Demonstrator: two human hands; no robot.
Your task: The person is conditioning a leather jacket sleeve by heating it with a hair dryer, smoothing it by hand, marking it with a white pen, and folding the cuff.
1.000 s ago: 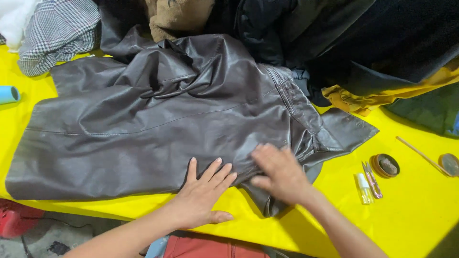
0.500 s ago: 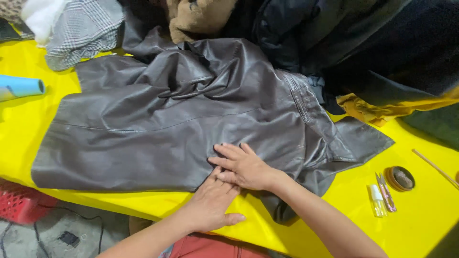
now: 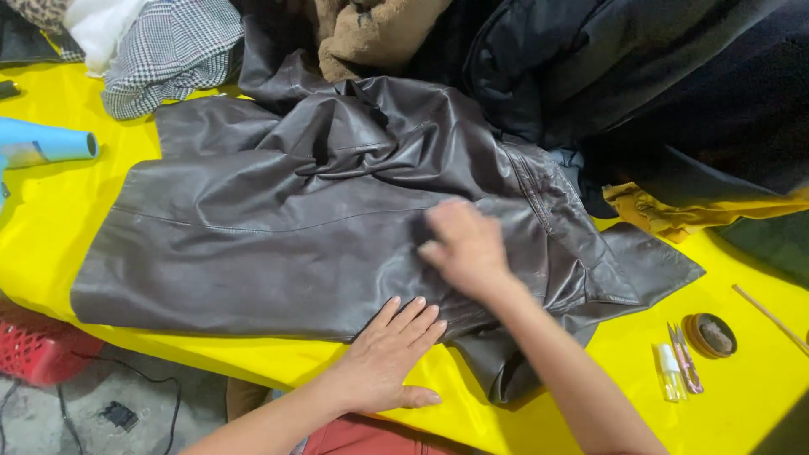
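A dark brown leather jacket [image 3: 278, 219] lies spread across a yellow table [image 3: 50, 211], its upper part bunched into folds. My left hand [image 3: 389, 354] lies flat, fingers together, on the jacket's near hem at the table's front edge. My right hand [image 3: 459, 248] hovers blurred just above or on the leather, a little farther in and to the right, fingers loosely spread. Neither hand holds anything.
A pile of clothes fills the back: a checked garment [image 3: 173, 50], a tan fleece [image 3: 379, 34], black coats [image 3: 640, 93], a mustard cloth [image 3: 674, 211]. A blue cylinder [image 3: 46, 145] lies at left. A small bottle [image 3: 671, 372], snips [image 3: 687, 358], a round tin [image 3: 712, 335] sit at right. A red crate [image 3: 38, 345] stands below.
My right hand lifted off my left hand and moved up and right over the jacket. The view shifted left, so the jacket sits farther right. My left hand stays pressed on the hem.
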